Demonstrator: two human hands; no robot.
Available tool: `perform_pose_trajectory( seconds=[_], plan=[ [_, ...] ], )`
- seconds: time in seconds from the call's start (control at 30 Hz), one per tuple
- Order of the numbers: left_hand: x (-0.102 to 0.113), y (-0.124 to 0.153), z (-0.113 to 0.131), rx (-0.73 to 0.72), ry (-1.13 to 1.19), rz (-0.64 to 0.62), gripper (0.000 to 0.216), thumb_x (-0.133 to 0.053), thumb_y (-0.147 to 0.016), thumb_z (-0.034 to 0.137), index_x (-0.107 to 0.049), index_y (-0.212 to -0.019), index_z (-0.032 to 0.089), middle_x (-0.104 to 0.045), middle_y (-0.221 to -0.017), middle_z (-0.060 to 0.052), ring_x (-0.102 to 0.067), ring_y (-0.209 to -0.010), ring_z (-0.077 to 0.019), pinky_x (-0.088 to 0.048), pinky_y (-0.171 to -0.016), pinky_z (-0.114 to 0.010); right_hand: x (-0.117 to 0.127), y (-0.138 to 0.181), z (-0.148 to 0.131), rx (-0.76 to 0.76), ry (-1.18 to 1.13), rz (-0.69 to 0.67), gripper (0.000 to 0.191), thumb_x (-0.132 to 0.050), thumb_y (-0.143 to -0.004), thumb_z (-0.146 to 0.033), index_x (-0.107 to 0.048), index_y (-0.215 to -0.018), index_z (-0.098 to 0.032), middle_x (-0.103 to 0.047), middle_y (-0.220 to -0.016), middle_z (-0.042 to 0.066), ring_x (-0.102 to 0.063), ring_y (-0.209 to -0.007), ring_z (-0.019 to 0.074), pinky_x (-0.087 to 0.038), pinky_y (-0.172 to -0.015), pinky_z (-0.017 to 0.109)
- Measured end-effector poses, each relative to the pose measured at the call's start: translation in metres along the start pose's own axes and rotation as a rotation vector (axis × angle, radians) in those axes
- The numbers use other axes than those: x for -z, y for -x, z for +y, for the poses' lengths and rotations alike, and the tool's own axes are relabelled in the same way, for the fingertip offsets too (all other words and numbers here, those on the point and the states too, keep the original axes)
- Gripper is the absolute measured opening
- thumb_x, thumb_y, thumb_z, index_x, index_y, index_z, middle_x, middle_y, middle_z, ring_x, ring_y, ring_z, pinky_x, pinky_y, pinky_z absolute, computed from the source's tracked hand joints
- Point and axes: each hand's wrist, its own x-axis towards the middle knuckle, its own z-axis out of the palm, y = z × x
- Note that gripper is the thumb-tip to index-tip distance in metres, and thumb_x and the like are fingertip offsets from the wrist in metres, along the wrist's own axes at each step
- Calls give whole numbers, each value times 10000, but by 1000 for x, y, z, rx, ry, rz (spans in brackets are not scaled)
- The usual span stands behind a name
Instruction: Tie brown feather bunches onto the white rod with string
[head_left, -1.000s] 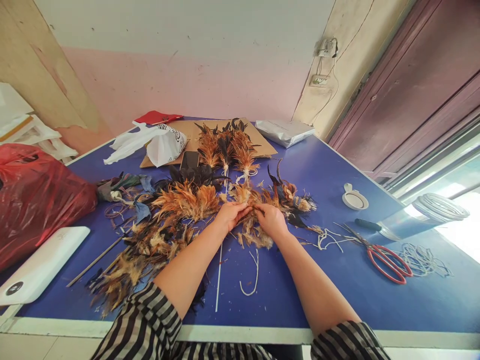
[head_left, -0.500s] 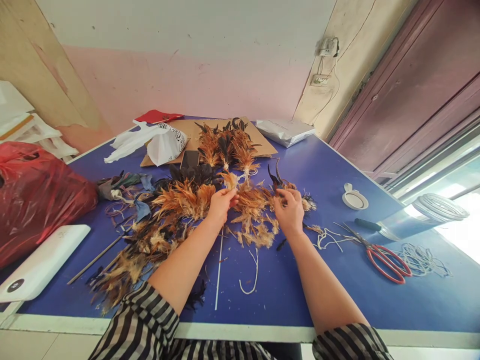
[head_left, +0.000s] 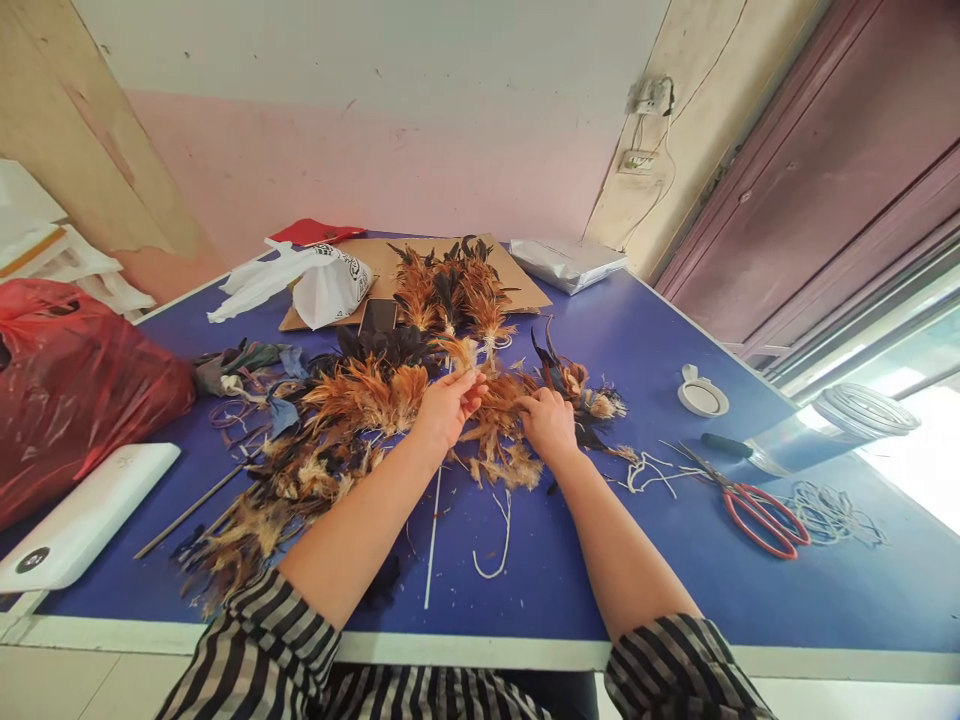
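My left hand point(head_left: 448, 408) is closed in a pinch on a small tuft of pale orange feathers point(head_left: 459, 352), which stick up beyond its fingertips. A thin white stick point(head_left: 433, 545) runs from under this hand toward the table's front edge. Over the loose brown feathers point(head_left: 499, 440), my right hand point(head_left: 550, 425) has its fingers bent down, and whatever they pinch is hidden. Just behind it lies a bunch of dark feathers point(head_left: 551, 370). Left of my left hand spreads a row of orange-brown feathers point(head_left: 367, 395), with fluffier ones point(head_left: 262, 520) nearer me.
Finished-looking feather bunches point(head_left: 450, 285) lie on cardboard point(head_left: 529, 285) at the back. To the right are red-handled scissors point(head_left: 765, 520), string point(head_left: 836, 515), a clear jar point(head_left: 810, 440) and a small white round dish point(head_left: 703, 395). A red bag point(head_left: 82, 390) and white device point(head_left: 90, 515) sit left.
My right hand has moved left, away from the dark feather bunch and onto the loose brown feathers. The left hand has shifted slightly right, still pinching its pale orange tuft.
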Motion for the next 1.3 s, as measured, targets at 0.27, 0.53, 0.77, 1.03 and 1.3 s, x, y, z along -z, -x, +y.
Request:
perform_pose_trajectory(
  seconds=[0.27,0.53,0.77,1.03,1.3],
  plan=[
    [7,-4,-13,117,68,-53,68,-595,-732,101,-627,-792,96,-653,-859,-82,-632,-746,-119,-493,-596,-177,2,-9,18,-320,-791,56,236,-561,-681,-375,-643,-747,-163,-577,-626,17,-472,-544,138,-371,-555,283],
    [-9,-11,-47,179,-28,-62,70,-639,-693,113,-646,-758,87,-663,-848,-89,-630,-683,-116,-492,-551,-179,10,-5,19,-404,-1313,-11,300,-624,-643,-432,-561,-751,-160,-470,-504,-44,-376,-427,73,-275,-409,213],
    [-13,-13,-60,180,-55,-22,113,-677,-650,130,-652,-753,90,-674,-787,-91,-625,-650,-119,-481,-530,-183,13,0,13,-411,-1296,-48,306,-643,-631,-421,-585,-760,-150,-482,-485,-49,-366,-415,67,-270,-406,207],
    [-16,-7,-67,117,-140,-38,84,-688,-635,131,-660,-705,94,-657,-641,-61,-608,-570,-102,-478,-531,-177,12,3,1,-284,-926,9,229,-578,-683,-359,-635,-773,-156,-608,-654,19,-510,-563,129,-416,-551,266],
    [-8,-11,-58,145,-145,-39,86,-670,-655,136,-653,-725,89,-660,-651,-77,-608,-557,-108,-473,-495,-177,17,5,-1,-173,-1039,-92,316,-525,-720,-294,-607,-1005,-185,-645,-918,61,-563,-578,126,-473,-569,286]
  ],
)
